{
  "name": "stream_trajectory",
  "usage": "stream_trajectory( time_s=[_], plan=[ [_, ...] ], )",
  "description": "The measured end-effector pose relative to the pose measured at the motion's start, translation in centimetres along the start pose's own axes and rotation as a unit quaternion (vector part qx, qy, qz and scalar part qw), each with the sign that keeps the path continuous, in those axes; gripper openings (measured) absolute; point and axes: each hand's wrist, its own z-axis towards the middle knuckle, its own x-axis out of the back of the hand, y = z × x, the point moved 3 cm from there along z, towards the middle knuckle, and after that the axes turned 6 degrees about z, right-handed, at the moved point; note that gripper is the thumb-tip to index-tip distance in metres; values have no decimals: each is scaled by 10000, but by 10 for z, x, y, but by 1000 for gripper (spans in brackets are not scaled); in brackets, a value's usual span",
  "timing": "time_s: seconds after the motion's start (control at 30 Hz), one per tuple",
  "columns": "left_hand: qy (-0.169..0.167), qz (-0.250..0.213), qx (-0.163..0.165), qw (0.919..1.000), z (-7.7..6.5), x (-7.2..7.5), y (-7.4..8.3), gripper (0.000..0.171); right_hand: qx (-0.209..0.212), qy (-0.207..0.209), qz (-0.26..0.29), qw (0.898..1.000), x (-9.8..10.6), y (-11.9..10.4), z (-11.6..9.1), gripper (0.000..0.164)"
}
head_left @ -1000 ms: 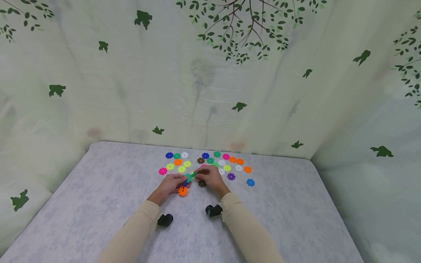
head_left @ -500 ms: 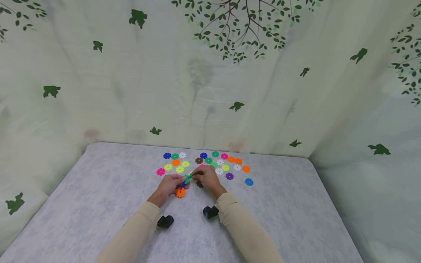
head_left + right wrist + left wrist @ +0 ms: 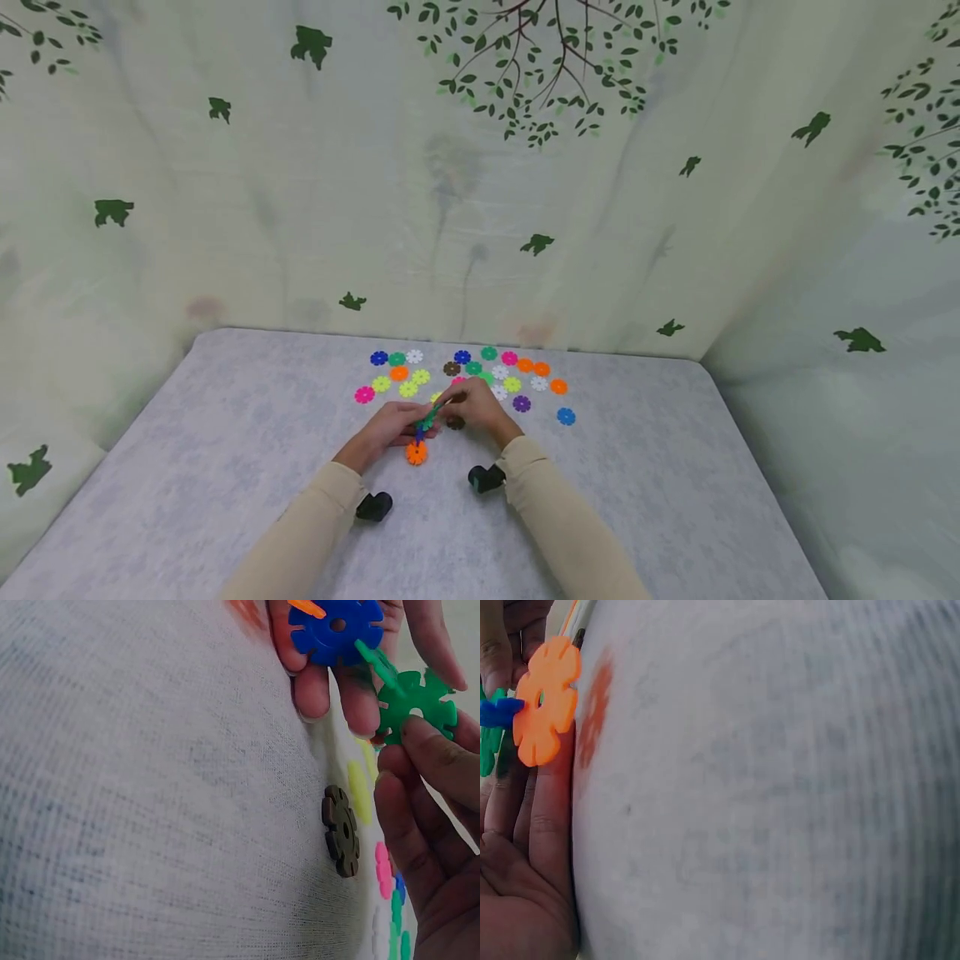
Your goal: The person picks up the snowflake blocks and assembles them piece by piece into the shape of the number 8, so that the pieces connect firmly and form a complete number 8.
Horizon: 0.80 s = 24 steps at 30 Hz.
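A linked chain of toy snowflake discs hangs between my hands. At its low end is an orange disc (image 3: 416, 452), joined to a blue disc (image 3: 337, 630). Green pieces follow, one seen edge-on, then a green disc (image 3: 420, 709) facing the right wrist view. My right hand (image 3: 476, 406) pinches this green disc between thumb and fingers. My left hand (image 3: 388, 425) holds the chain loosely; its fingers (image 3: 551, 825) lie behind the blue disc, and one digit reaches the green disc's edge. A loose brown disc (image 3: 343, 832) lies on the table under the right hand.
Several loose discs lie spread along the back of the grey table (image 3: 255, 433), among them a purple disc (image 3: 522, 403), a light blue disc (image 3: 566, 417) and a pink disc (image 3: 364, 395). A leaf-printed curtain (image 3: 390, 208) rises behind the table.
The chain has turned so the green pieces look more edge-on in the head view. The orange disc hangs slightly lower, and the left fingers have straightened a little. The head view has shifted slightly.
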Motion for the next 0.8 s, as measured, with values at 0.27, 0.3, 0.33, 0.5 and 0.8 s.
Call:
stream_trajectory(
  time_s=[0.27, 0.3, 0.33, 0.5, 0.8],
  plan=[
    [-117, -37, -77, 9999, 2, -3, -1, 46, -116, 101, -264, 9995, 6, 9, -4, 16],
    [-129, -85, -73, 9999, 2, -3, -1, 46, -163, 175, -355, 9991, 9, 12, -5, 16],
    [-129, -122, -75, 9998, 2, -3, -1, 46, -254, 246, -455, 9983, 11, 14, -6, 16],
    [-11, -207, -26, 9998, 3, 0, -1, 46, -768, 207, -940, 9924, 17, 22, -11, 20],
    [-163, -315, -16, 9994, 6, -1, 1, 46, -867, 11, -1645, 9826, 14, 23, -14, 21]
  ],
)
